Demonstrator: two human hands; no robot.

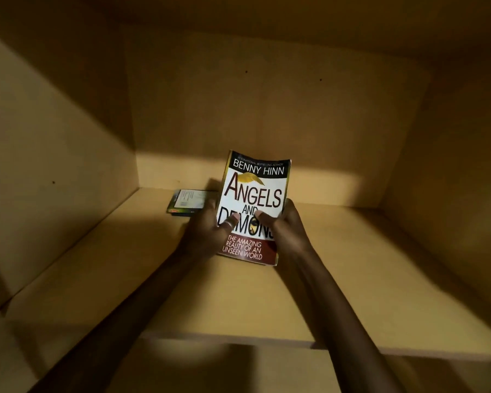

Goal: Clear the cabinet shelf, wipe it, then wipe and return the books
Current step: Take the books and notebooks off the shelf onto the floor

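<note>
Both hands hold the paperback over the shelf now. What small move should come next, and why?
Probably lower the white and red paperback book, gripped by the left hand and right hand, flat onto the bare yellow wooden shelf, to the right of the small green book already lying there.

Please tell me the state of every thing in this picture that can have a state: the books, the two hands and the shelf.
Angels and Demons book: closed, front cover facing the camera, held in both hands over the shelf.
Green book: closed, lying flat at the back of the shelf.
Left hand: grips the book's left edge, thumb on cover.
Right hand: grips the right edge, thumb on cover.
Shelf: partly lit.
</note>
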